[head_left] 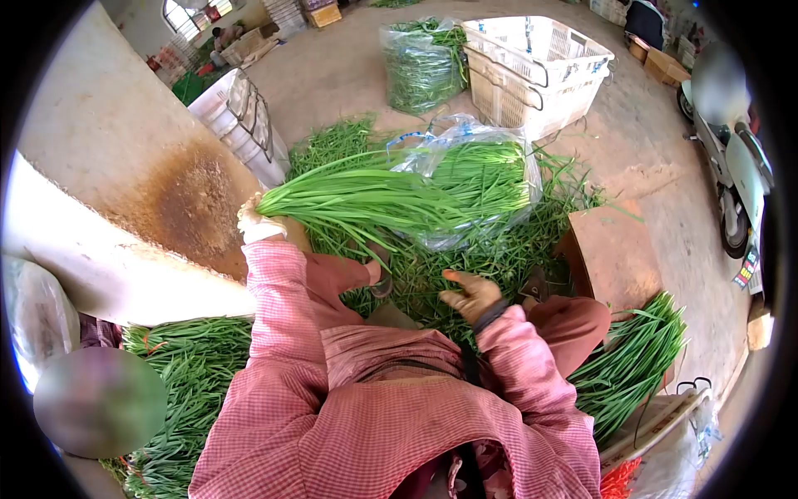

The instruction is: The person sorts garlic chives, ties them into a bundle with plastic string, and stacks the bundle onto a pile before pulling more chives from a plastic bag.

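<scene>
Head view, and the left hand (260,223) has the action, left of the lying bag (475,130): its fingers are clenched round the gathered end of a long-leaved green bunch (353,195). Writing first! Far right of that bag, a scooter (736,162) carries a colourful tag (750,264), its characters too small to read from here; the blue marks on the white crates (539,87), just behind the bag, are no clearer. Now that bunch, a real beauty: slim, smooth, bright green leaves, fanning out rightward until the tips spill across the bag's left side. And the right hand (474,299)? Released, fingers parted and lightly curled, one tip orange, on the wearer's side of the bag, over the loose greens (416,279) strewn all around it.
</scene>
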